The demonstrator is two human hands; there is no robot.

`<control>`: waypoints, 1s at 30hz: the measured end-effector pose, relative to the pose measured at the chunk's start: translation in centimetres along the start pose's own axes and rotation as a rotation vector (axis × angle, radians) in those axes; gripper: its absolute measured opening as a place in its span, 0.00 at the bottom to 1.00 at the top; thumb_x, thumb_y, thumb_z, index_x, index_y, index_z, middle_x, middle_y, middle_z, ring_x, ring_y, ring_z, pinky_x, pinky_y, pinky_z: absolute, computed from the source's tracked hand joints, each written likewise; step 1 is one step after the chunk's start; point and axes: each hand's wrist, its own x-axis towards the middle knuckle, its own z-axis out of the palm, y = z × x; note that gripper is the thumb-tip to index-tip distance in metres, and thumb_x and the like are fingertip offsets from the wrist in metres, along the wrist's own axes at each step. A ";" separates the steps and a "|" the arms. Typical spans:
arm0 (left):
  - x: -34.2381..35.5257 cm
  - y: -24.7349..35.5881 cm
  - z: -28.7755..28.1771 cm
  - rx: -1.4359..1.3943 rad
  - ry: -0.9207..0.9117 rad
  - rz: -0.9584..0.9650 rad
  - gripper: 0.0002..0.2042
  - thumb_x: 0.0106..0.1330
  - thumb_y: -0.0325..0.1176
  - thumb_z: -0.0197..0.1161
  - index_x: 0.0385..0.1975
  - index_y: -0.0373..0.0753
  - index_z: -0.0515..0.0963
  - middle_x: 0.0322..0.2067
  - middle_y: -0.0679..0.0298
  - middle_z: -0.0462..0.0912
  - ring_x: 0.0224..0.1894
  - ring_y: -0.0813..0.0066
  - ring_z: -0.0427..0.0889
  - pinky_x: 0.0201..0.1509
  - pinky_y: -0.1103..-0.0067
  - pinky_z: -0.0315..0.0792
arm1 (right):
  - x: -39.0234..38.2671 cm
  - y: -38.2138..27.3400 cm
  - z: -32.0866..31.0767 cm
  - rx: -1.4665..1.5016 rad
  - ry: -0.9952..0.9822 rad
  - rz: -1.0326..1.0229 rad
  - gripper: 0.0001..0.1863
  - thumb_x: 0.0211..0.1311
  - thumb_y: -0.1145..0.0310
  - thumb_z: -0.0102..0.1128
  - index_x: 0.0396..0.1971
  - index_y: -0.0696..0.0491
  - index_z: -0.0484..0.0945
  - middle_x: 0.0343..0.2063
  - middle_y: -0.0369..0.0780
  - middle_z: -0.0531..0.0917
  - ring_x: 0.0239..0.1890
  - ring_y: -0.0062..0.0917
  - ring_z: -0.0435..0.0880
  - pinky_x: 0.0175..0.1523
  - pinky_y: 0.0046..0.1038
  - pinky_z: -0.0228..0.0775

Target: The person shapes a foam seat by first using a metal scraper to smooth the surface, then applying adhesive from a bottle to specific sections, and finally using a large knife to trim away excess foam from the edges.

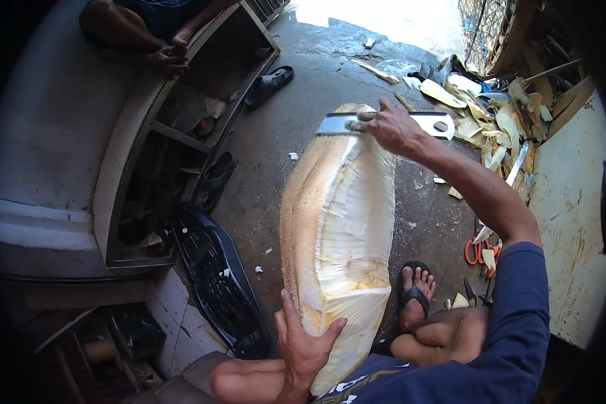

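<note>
A long, pale block of soft wood (337,215), tan and rough on its left side and cut white on the right, leans from my lap out over the concrete floor. My left hand (303,343) clasps its near end, fingers spread on the white face. My right hand (392,128) reaches to the far end and grips a broad flat steel blade (337,124) lying crosswise on the tip of the block. The blade's other end, with a round hole (441,126), sticks out to the right of my hand.
A pile of pale wood offcuts (478,114) lies at the far right beside a white board (572,222). Another person sits at top left, hands (168,59) on a wooden frame (182,121). A black plastic crate (222,283), sandals (269,82) and orange-handled scissors (473,252) lie on the floor.
</note>
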 end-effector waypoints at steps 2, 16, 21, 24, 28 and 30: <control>1.5 -0.8 0.8 -0.016 0.021 0.000 0.58 0.45 0.46 0.85 0.71 0.22 0.56 0.55 0.41 0.74 0.56 0.45 0.78 0.63 0.64 0.72 | 0.4 8.0 1.5 -0.093 -0.119 0.440 0.13 0.68 0.69 0.56 0.50 0.48 0.83 0.31 0.44 0.86 0.29 0.31 0.81 0.37 0.32 0.78; 15.4 -4.9 15.8 -1.393 0.066 -0.472 0.41 0.67 0.41 0.70 0.73 0.33 0.54 0.61 0.52 0.73 0.62 0.62 0.74 0.65 0.65 0.70 | -20.7 6.0 1.9 1.058 0.199 0.969 0.38 0.61 0.59 0.64 0.69 0.59 0.66 0.32 0.40 0.83 0.28 0.24 0.80 0.37 0.32 0.75; 15.4 -2.9 19.1 -0.532 -0.689 0.064 0.33 0.68 0.45 0.67 0.70 0.41 0.67 0.63 0.51 0.74 0.58 0.59 0.79 0.60 0.66 0.74 | -25.0 5.0 -0.6 0.845 0.223 1.030 0.34 0.66 0.55 0.63 0.66 0.60 0.70 0.37 0.45 0.86 0.33 0.28 0.84 0.45 0.35 0.77; 22.3 -3.9 17.5 -0.198 -0.130 0.254 0.24 0.65 0.38 0.65 0.61 0.36 0.76 0.56 0.47 0.79 0.56 0.56 0.81 0.62 0.67 0.74 | -25.2 0.6 0.2 0.818 0.277 0.892 0.30 0.66 0.58 0.63 0.62 0.61 0.74 0.37 0.50 0.88 0.36 0.36 0.87 0.48 0.37 0.76; 33.9 -5.6 13.1 0.066 0.122 0.468 0.24 0.64 0.35 0.63 0.59 0.31 0.75 0.59 0.44 0.75 0.62 0.43 0.72 0.69 0.60 0.67 | -24.5 -4.0 0.1 0.748 0.001 0.844 0.29 0.63 0.58 0.66 0.56 0.64 0.75 0.28 0.54 0.82 0.28 0.43 0.80 0.41 0.42 0.73; 39.0 -5.9 11.7 0.228 0.194 0.480 0.26 0.64 0.38 0.63 0.60 0.31 0.74 0.64 0.39 0.69 0.67 0.41 0.67 0.72 0.60 0.64 | -25.6 -4.0 -0.6 0.749 -0.034 0.841 0.31 0.63 0.59 0.67 0.60 0.63 0.72 0.31 0.55 0.83 0.29 0.43 0.81 0.41 0.42 0.73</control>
